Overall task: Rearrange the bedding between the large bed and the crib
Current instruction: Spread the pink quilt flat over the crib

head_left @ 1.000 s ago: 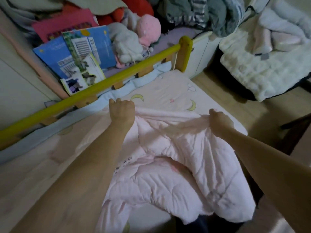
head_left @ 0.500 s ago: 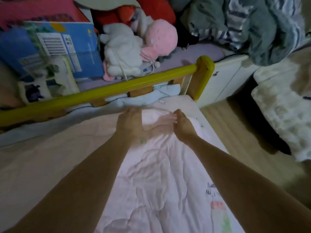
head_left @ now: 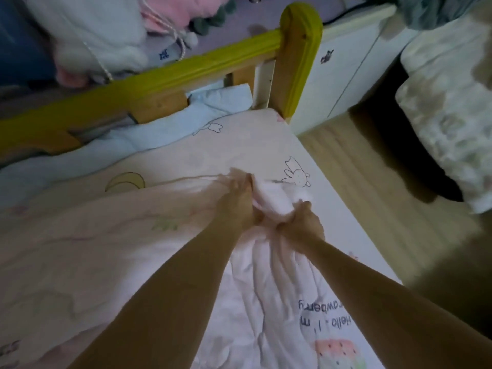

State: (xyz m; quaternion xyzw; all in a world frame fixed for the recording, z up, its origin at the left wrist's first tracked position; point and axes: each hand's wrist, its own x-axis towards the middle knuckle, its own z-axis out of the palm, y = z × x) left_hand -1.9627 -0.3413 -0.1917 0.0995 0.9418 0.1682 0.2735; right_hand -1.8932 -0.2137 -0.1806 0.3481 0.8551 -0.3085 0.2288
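— Where was the quilt (head_left: pixel 266 275)?
— Lower centre, inside the crib (head_left: pixel 170 75). Left hand (head_left: pixel 235 201) and right hand (head_left: pixel 302 222) each gripped its bunched edge.
— Any writing?
— "Hello" and "strawberry", partly visible.

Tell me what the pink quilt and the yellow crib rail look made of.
Pink quilt: soft padded fabric, probably cotton with filling; it puckers along stitch lines and bunches where both hands grip it. Yellow crib rail: wood, seemingly painted glossy yellow on top; bare grain shows below.
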